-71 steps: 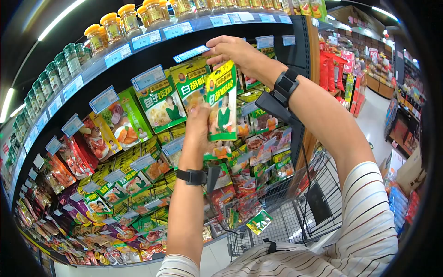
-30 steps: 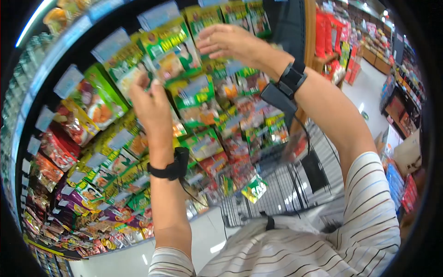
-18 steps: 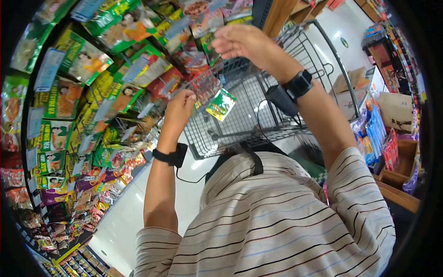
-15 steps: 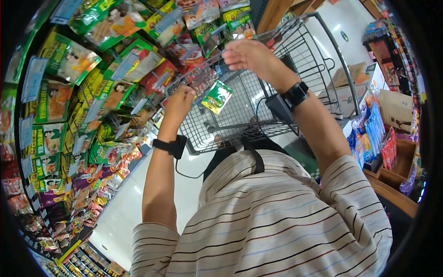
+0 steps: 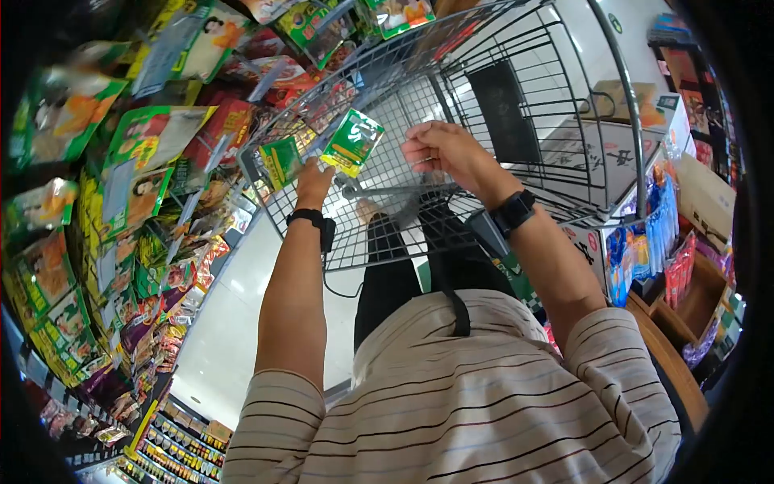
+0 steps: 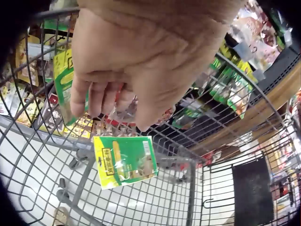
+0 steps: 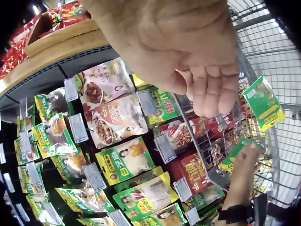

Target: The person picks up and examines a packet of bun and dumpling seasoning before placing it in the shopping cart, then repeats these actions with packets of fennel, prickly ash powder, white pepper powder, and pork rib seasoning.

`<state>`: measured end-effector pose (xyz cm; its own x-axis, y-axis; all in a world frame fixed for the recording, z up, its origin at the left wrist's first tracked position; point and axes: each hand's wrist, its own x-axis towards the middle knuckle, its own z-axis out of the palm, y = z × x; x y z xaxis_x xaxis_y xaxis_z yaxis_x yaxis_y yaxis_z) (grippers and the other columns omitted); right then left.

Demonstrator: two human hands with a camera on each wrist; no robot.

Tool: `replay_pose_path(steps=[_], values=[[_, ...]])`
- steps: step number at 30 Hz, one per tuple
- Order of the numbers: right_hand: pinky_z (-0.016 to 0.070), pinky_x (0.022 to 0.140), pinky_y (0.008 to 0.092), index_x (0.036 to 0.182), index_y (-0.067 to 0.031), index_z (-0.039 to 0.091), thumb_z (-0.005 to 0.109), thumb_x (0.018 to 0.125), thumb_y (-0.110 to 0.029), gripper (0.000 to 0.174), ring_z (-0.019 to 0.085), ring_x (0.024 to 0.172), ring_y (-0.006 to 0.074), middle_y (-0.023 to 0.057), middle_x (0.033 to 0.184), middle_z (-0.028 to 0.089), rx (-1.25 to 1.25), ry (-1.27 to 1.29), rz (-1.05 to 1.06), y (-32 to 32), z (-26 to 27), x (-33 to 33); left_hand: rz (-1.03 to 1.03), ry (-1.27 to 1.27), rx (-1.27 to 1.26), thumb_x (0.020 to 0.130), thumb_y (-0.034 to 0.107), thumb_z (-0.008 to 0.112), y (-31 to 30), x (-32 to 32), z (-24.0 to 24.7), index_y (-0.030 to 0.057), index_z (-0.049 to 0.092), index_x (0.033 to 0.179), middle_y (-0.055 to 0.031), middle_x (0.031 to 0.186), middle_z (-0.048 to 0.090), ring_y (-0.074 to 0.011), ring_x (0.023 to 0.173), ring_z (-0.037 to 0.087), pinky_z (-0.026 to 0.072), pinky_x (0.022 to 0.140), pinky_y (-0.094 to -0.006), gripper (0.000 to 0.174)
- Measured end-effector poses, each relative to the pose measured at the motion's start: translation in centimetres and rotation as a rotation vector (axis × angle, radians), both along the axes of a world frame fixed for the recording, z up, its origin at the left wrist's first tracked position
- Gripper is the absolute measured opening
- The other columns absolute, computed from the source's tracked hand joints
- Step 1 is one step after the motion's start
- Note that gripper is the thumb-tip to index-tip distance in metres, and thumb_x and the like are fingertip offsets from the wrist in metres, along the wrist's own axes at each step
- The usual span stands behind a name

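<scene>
Wire shopping cart [image 5: 504,113], clock read from its middle as the pusher faces it: one green-and-yellow packet [image 5: 353,143] inside on the mesh at 9 o'clock, a second packet [image 5: 279,161] farther out at 9, just beside the wire wall. Cart stands on pale, shiny floor [image 5: 242,286], which shows at 7 to 8 and again at 2. Dark display rack [image 7: 61,61] runs 8 to 11, near the cart, carrying rows of hanging food pouches [image 7: 124,160] with price tags [image 7: 165,148] among them.
</scene>
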<state>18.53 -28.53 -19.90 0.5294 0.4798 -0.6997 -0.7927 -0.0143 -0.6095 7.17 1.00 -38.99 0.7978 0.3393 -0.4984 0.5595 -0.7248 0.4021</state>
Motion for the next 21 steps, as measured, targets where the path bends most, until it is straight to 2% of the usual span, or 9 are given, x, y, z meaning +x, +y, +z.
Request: replay_pose_path(steps=[1,4,5,9,12,13,16,17,21], values=[[0.0546,0.083,0.0323,0.114,-0.0016,0.059,0.047,0.102,-0.020,0.025,0.066,0.090,0.0175,0.0099,0.102,0.068,-0.009,0.023,-0.014,-0.1,-0.5,0.1,0.044,0.073,-0.077,0.082,0.040,0.072,0.1,0.6,-0.4,-0.0028,0.043,0.140,-0.0232,0.135,0.055,-0.0388,0.125,0.051,0.0391,0.108,-0.0426,0.078],[0.0548,0.083,0.0321,0.114,-0.0016,0.060,0.046,0.102,-0.019,0.025,0.066,0.090,0.0172,0.0097,0.102,0.068,-0.005,0.092,-0.024,-0.8,-2.8,0.4,-0.097,0.107,0.077,0.083,0.037,0.070,-0.4,2.2,-1.7,-0.0004,0.041,0.143,-0.0256,0.142,0.048,-0.0402,0.130,0.047,0.0387,0.109,-0.0445,0.076],[0.0550,0.082,0.0316,0.113,-0.0015,0.059,0.045,0.103,-0.019,0.025,0.066,0.090,0.0170,0.0098,0.101,0.067,-0.005,0.107,-0.012,-1.1,-3.6,0.5,-0.031,0.123,0.062,0.081,0.038,0.073,-0.9,2.7,-2.2,-0.0010,0.043,0.140,-0.0241,0.139,0.050,-0.0391,0.131,0.045,0.0379,0.110,-0.0438,0.077],[0.0556,0.081,0.0301,0.112,-0.0008,0.060,0.045,0.102,-0.018,0.025,0.067,0.088,0.0171,0.0106,0.101,0.068,-0.048,0.168,-0.012,-1.3,-5.1,1.1,-0.056,0.091,0.146,0.076,0.042,0.079,-2.5,4.2,-5.7,0.0021,0.042,0.135,-0.0192,0.135,0.051,-0.0339,0.131,0.045,0.0403,0.106,-0.0462,0.080],[0.0561,0.079,0.0300,0.111,-0.0006,0.061,0.046,0.102,-0.018,0.025,0.068,0.086,0.0175,0.0113,0.100,0.069,-0.043,0.182,-0.010,-1.5,-6.8,1.0,-0.055,0.303,0.107,0.076,0.046,0.078,-3.6,5.3,-7.6,0.0027,0.036,0.146,-0.0217,0.148,0.040,-0.0366,0.138,0.038,0.0340,0.111,-0.0463,0.093],[0.0570,0.077,0.0303,0.111,-0.0007,0.062,0.047,0.102,-0.017,0.024,0.068,0.085,0.0177,0.0118,0.098,0.069,-0.030,0.200,-0.014,-1.6,-7.2,1.0,-0.069,0.246,0.163,0.073,0.047,0.080,-3.9,4.9,-9.1,0.0061,0.033,0.147,-0.0204,0.140,0.046,-0.0352,0.133,0.042,0.0356,0.108,-0.0495,0.096],[0.0580,0.076,0.0303,0.110,-0.0008,0.062,0.049,0.101,-0.016,0.022,0.069,0.085,0.0176,0.0115,0.097,0.070,0.007,0.219,-0.030,-1.6,-8.2,0.5,-0.102,0.236,0.362,0.072,0.048,0.081,-5.6,4.7,-10.8,0.0077,0.030,0.147,-0.0179,0.129,0.050,-0.0351,0.125,0.047,0.0375,0.103,-0.0520,0.099],[0.0585,0.076,0.0305,0.110,-0.0005,0.062,0.050,0.101,-0.016,0.021,0.069,0.085,0.0172,0.0113,0.097,0.070,0.015,0.237,-0.038,-1.6,-8.2,0.5,-0.125,0.179,0.460,0.073,0.046,0.081,-6.0,4.5,-11.3,0.0090,0.029,0.146,-0.0141,0.122,0.051,-0.0335,0.119,0.050,0.0399,0.099,-0.0516,0.096],[0.0574,0.078,0.0299,0.111,-0.0009,0.061,0.048,0.102,-0.017,0.022,0.068,0.086,0.0168,0.0108,0.099,0.069,0.027,0.268,-0.038,-1.4,-8.6,0.6,-0.113,0.265,0.465,0.077,0.040,0.078,-6.3,5.1,-11.1,0.0102,0.033,0.146,-0.0117,0.125,0.050,-0.0303,0.122,0.047,0.0372,0.099,-0.0517,0.087]])
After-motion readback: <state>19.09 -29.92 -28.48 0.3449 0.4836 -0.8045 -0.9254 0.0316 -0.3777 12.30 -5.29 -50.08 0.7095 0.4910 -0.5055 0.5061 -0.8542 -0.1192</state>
